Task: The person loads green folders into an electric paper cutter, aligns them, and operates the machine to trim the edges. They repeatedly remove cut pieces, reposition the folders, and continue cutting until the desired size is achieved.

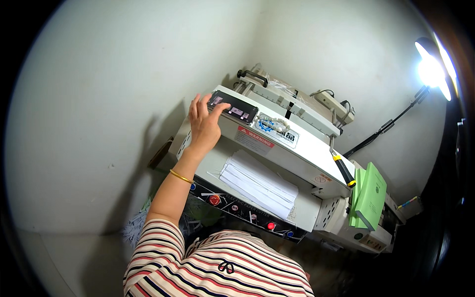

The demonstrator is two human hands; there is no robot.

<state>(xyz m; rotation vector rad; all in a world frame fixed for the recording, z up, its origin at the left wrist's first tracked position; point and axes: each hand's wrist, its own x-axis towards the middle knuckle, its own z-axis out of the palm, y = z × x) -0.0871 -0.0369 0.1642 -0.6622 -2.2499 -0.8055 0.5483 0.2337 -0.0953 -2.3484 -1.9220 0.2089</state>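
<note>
My left hand (204,123) reaches over the top left of a white electric paper cutter (311,158). Its thumb touches the lit screen of a black smartphone (241,111), which lies on the machine's top ledge. The other fingers are apart, by the phone's left end. A beaded strap (279,123) lies at the phone's right end. Below the ledge, a stack of white paper (257,183) rests slightly fanned on the cutter's bed. A gold bangle (181,176) circles my left wrist. My right hand does not show.
A tool with a yellow and black handle (345,171) lies on the ledge's right end. Green booklets (372,198) stand at the right, beneath a bright lamp (430,72). Buttons line the front panel (242,212). Paper scraps (134,225) sit lower left, near the wall.
</note>
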